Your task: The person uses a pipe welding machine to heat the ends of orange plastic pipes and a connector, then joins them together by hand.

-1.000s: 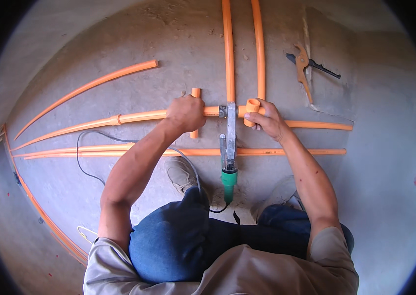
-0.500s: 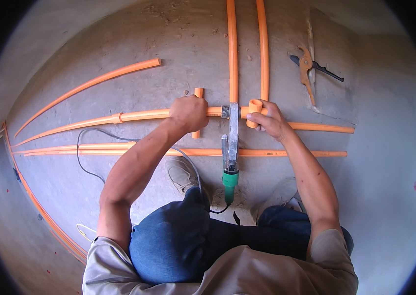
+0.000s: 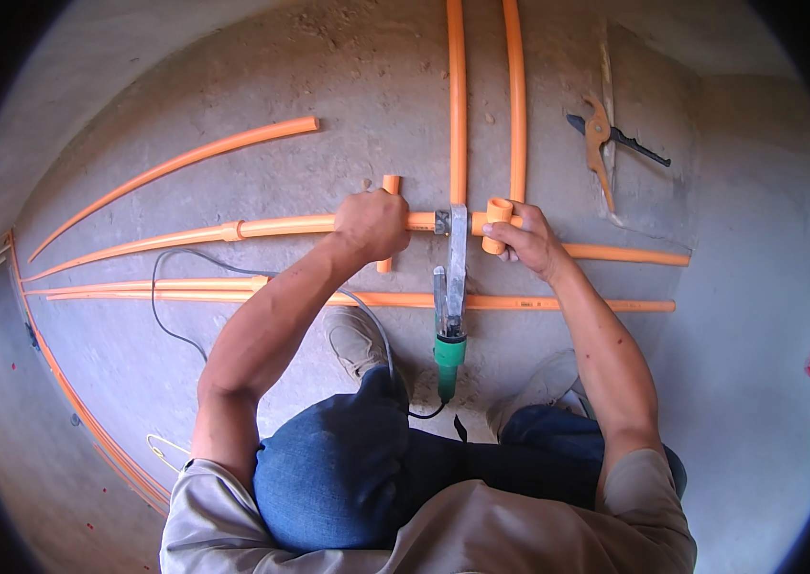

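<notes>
Hands at the welding iron point(image 3: 451, 287): left hand point(image 3: 372, 225) clenched around orange pipe point(image 3: 281, 227), right hand point(image 3: 525, 239) gripping orange fitting point(image 3: 496, 222).

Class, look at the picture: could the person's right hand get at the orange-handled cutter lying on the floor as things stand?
Probably not at once: the right hand is closed on an orange fitting at the welding tool. The cutter lies apart, beyond it, with only bare floor between.

My pipes point(image 3: 281, 227) and fitting point(image 3: 496, 212) are orange, the welding iron point(image 3: 450, 277) grey metal with a green handle point(image 3: 448, 356), my jeans point(image 3: 348, 469) blue, the floor point(image 3: 328, 115) grey.
</notes>
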`<state>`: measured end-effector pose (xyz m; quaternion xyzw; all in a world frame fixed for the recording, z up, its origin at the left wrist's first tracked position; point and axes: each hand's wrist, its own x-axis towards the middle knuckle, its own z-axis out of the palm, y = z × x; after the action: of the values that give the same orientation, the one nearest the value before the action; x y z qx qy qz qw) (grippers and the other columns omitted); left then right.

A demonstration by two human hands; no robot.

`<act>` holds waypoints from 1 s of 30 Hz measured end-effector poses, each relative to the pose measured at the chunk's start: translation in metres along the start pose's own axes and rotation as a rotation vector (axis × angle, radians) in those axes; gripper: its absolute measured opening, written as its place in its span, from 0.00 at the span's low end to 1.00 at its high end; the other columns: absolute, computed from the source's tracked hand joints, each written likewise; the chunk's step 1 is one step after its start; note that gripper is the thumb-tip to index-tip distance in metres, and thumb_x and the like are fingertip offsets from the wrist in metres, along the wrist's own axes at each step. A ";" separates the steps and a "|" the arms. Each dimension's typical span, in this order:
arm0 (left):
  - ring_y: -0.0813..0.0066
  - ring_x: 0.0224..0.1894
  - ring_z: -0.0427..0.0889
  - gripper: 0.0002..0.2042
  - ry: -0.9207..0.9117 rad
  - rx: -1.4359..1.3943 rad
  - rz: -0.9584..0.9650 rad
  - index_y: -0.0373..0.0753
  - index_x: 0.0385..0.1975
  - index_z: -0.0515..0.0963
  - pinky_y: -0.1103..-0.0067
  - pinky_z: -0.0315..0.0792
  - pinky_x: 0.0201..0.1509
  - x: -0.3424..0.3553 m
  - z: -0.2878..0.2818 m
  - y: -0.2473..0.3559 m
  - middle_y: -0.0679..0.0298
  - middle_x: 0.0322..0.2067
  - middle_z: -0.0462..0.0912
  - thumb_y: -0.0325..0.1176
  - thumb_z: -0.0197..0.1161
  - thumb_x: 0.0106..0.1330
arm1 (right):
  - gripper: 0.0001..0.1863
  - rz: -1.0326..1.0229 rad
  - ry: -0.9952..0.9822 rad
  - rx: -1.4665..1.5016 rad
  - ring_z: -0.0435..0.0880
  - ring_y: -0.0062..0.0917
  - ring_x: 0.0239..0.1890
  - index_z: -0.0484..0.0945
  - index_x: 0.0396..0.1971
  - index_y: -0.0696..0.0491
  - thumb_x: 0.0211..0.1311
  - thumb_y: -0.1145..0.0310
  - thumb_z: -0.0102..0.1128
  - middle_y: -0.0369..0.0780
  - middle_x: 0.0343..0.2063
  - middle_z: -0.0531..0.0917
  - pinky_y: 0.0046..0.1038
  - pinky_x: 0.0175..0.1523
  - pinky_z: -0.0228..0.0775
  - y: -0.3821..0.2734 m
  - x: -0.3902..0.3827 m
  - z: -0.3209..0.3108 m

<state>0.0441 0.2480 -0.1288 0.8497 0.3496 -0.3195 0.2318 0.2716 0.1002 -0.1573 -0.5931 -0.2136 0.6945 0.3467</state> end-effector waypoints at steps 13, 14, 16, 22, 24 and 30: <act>0.52 0.43 0.88 0.11 0.017 -0.024 0.006 0.39 0.35 0.87 0.63 0.82 0.48 0.000 0.002 0.000 0.50 0.39 0.88 0.36 0.63 0.58 | 0.18 0.046 0.014 0.047 0.75 0.14 0.21 0.79 0.43 0.57 0.60 0.60 0.70 0.34 0.24 0.79 0.18 0.23 0.65 -0.009 -0.004 0.003; 0.51 0.42 0.88 0.11 0.014 -0.030 0.006 0.39 0.34 0.87 0.63 0.82 0.48 0.000 0.001 0.000 0.50 0.38 0.88 0.36 0.63 0.58 | 0.17 0.050 0.016 0.055 0.74 0.14 0.22 0.79 0.42 0.56 0.60 0.60 0.70 0.34 0.24 0.79 0.18 0.23 0.65 -0.009 -0.005 0.004; 0.51 0.42 0.88 0.11 0.026 -0.031 0.012 0.39 0.34 0.87 0.63 0.82 0.48 0.000 0.003 -0.001 0.49 0.38 0.88 0.36 0.63 0.58 | 0.17 0.056 0.009 0.057 0.74 0.14 0.22 0.79 0.41 0.56 0.60 0.60 0.70 0.34 0.24 0.78 0.18 0.23 0.65 -0.009 -0.004 0.003; 0.51 0.42 0.88 0.11 0.037 -0.023 0.018 0.39 0.34 0.87 0.63 0.82 0.48 0.000 0.004 -0.001 0.49 0.38 0.88 0.37 0.63 0.58 | 0.16 0.053 0.016 0.075 0.73 0.14 0.22 0.79 0.39 0.55 0.60 0.59 0.70 0.33 0.24 0.78 0.18 0.23 0.65 0.000 0.000 0.002; 0.51 0.42 0.88 0.11 0.036 -0.023 0.017 0.39 0.35 0.87 0.63 0.82 0.48 0.000 0.004 -0.002 0.49 0.38 0.88 0.37 0.64 0.58 | 0.16 0.054 0.016 0.076 0.73 0.14 0.22 0.79 0.39 0.55 0.60 0.59 0.70 0.34 0.24 0.78 0.18 0.23 0.65 0.001 0.001 0.002; 0.50 0.42 0.88 0.11 0.045 -0.042 0.031 0.39 0.34 0.87 0.62 0.81 0.48 0.000 0.004 -0.003 0.49 0.37 0.88 0.38 0.64 0.59 | 0.19 0.085 0.016 0.072 0.74 0.14 0.22 0.79 0.42 0.56 0.60 0.57 0.71 0.34 0.25 0.79 0.18 0.23 0.65 -0.004 -0.001 0.000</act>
<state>0.0400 0.2473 -0.1324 0.8568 0.3482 -0.2894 0.2467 0.2726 0.1022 -0.1540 -0.5944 -0.1601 0.7110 0.3399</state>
